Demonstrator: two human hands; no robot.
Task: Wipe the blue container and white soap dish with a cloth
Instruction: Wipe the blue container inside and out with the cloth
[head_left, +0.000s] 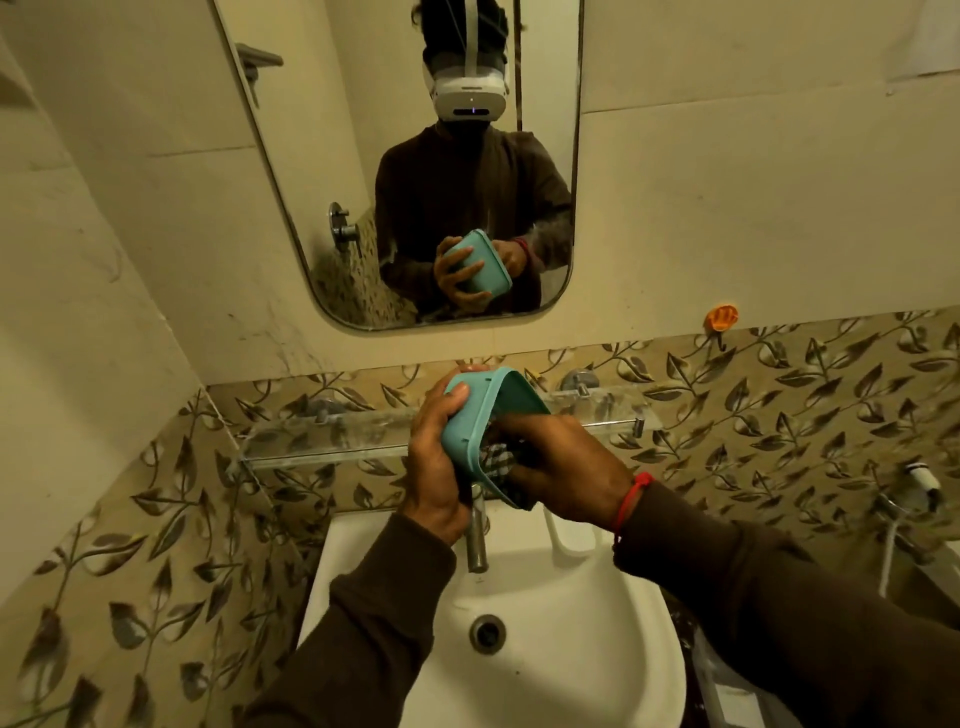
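The blue container (475, 415) is a teal rectangular tub, held tilted above the sink with its opening turned to the right. My left hand (436, 467) grips its outer wall and base. My right hand (561, 467) reaches into the opening and presses a checked cloth (493, 457) against the inside. Only a small patch of the cloth shows between my fingers and the rim. The white soap dish (571, 535) sits on the sink's back right ledge, partly hidden under my right wrist.
A white sink (597, 649) with a metal tap (477, 540) lies below my hands. A clear glass shelf (322, 441) runs along the leaf-patterned tiles behind. A mirror (405, 156) hangs above. An orange hook (721, 318) and a hose fitting (919, 480) are at the right.
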